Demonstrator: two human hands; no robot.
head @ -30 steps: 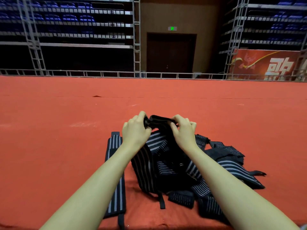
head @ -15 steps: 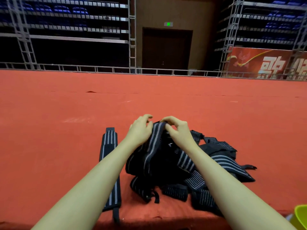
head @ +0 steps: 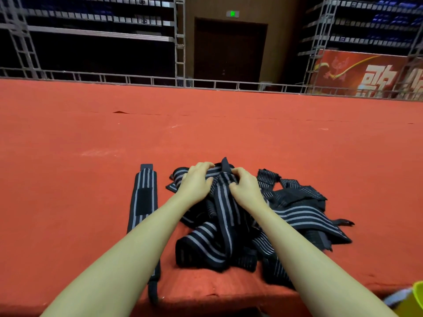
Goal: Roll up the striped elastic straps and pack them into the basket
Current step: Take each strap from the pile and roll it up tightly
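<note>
Black elastic strap with grey stripes (head: 225,202): atop tangled strap pile (head: 297,216) on red-carpeted worktop (head: 68,179). Left hand (head: 196,181) and right hand (head: 246,186) pinch its far end, apparently starting a roll. Next: tight, even turns. Yellow basket (head: 412,300), lower right, barely visible.

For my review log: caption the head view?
Both hands grip a striped strap atop the strap pile on red carpet.

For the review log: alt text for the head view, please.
Both hands, left hand and right hand, grip one striped strap atop a tangled pile of straps on red carpet. A single strap lies flat to the left.
</note>
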